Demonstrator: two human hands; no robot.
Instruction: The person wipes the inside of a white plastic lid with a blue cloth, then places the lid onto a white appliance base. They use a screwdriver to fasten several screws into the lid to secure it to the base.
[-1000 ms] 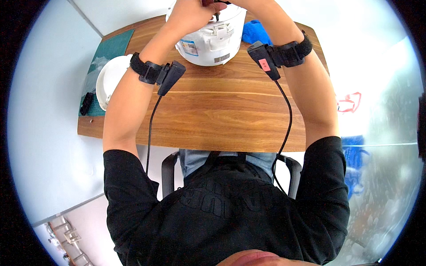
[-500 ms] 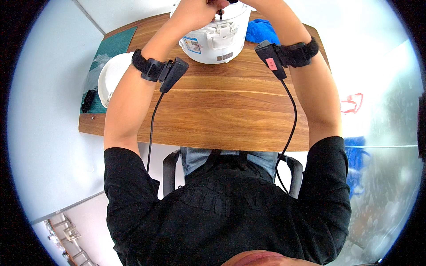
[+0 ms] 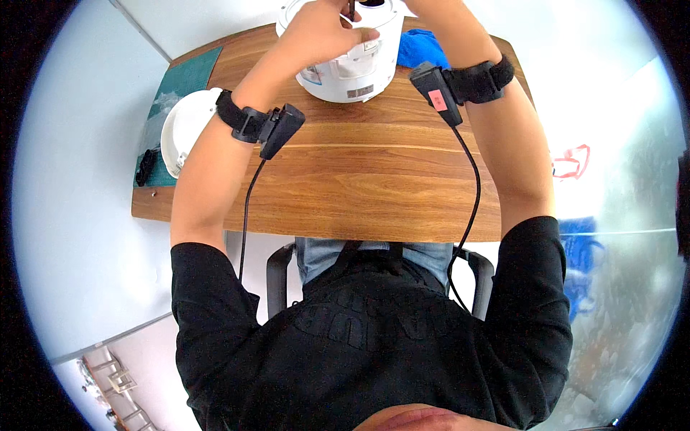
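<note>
A white, round appliance body, like a rice cooker (image 3: pixel 334 87), stands at the far side of the table with a latch and labels on its front. My left hand (image 3: pixel 323 30) is over its near upper rim, thumb stretched to the right and apart from the other fingers. Next to those fingers is a thin dark rod (image 3: pixel 352 10), cut off by the top edge; whether they touch it is unclear. The right forearm (image 3: pixel 456 43) reaches past the appliance's right side, its hand beyond the top edge.
A white round lid-like part (image 3: pixel 188 118) lies on a green mat (image 3: pixel 194 70) at the left, near a small black object (image 3: pixel 146 167). Blue cloth-like material (image 3: pixel 418 50) sits right of the appliance. Cables hang from black modules strapped to both forearms. A wall stands at the left.
The thumb of my left hand has come into view, spread over the appliance's rim. The dark rod shows higher and slightly left. Both forearms have shifted only slightly.
</note>
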